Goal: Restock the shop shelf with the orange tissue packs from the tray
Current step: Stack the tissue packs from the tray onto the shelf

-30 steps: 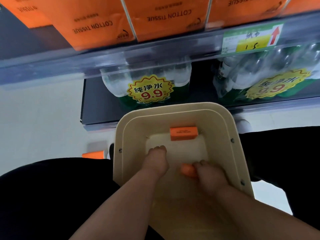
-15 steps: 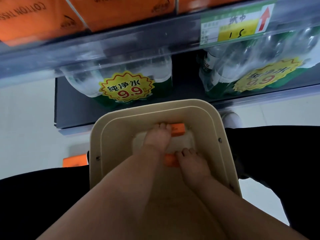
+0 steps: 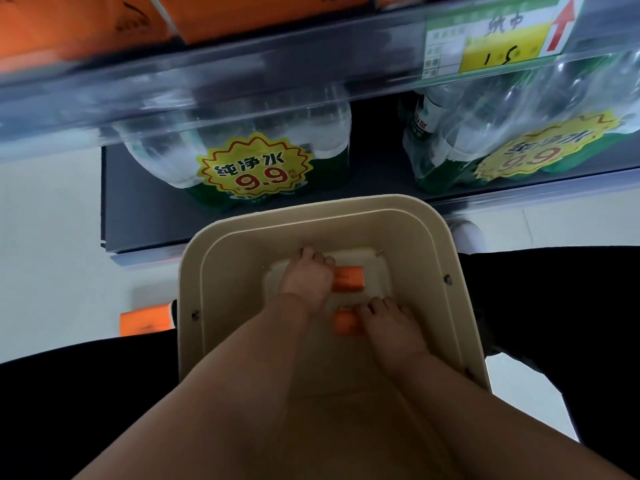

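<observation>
Left hand (image 3: 306, 277) curls round the far pack (image 3: 349, 278), right hand (image 3: 388, 323) grips the near pack (image 3: 346, 323): flat orange blocks in a smooth tan tray (image 3: 194, 271)

The tray (image 3: 311, 216) is open on top, but walls close it all round, and the left hand (image 3: 306, 278) holding the far tissue pack (image 3: 349, 279) and the right hand (image 3: 388, 323) holding the near tissue pack (image 3: 346, 323) fill its middle. At 12 o'clock the shelf rail (image 3: 242, 74) sticks out overhead, with orange packs (image 3: 86, 26) tight above it. Below, one water pack (image 3: 242, 150) at 11 o'clock and another water pack (image 3: 502, 133) at 1 o'clock leave a dark gap between them.
</observation>
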Available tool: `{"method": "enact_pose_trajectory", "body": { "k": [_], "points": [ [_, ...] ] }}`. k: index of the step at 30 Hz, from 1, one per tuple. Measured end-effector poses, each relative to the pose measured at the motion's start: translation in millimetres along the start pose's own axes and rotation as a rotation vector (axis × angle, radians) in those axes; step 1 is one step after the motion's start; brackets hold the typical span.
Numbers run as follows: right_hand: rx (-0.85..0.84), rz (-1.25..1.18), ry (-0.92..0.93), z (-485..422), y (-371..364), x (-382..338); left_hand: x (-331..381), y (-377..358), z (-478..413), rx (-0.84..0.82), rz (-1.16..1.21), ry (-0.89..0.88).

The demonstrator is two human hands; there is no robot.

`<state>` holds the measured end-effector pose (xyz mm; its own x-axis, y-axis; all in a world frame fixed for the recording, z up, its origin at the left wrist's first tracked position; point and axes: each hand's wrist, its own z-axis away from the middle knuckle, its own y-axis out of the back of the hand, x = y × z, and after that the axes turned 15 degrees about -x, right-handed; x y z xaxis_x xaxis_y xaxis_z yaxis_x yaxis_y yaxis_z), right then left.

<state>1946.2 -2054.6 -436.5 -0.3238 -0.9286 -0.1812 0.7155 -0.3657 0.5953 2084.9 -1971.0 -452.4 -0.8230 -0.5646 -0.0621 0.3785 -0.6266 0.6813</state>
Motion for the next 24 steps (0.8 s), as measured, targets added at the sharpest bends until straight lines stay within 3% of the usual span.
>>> {"method": "enact_pose_trajectory", "body": {
  "k": [9,13,16,24],
  "points": [
    [0.075,0.055,0.029,27,20,-23,-28,-18,82,-0.153,0.33,0.158],
    [0.157,0.073,0.038,56,31,-37,-31,1,120,-0.152,0.365,0.217],
    [0.237,0.076,0.037,82,44,-45,-29,15,150,-0.036,0.367,0.234],
    [0.53,0.123,0.042,150,102,-61,-50,55,238,0.491,0.567,0.284]
  ]
}}
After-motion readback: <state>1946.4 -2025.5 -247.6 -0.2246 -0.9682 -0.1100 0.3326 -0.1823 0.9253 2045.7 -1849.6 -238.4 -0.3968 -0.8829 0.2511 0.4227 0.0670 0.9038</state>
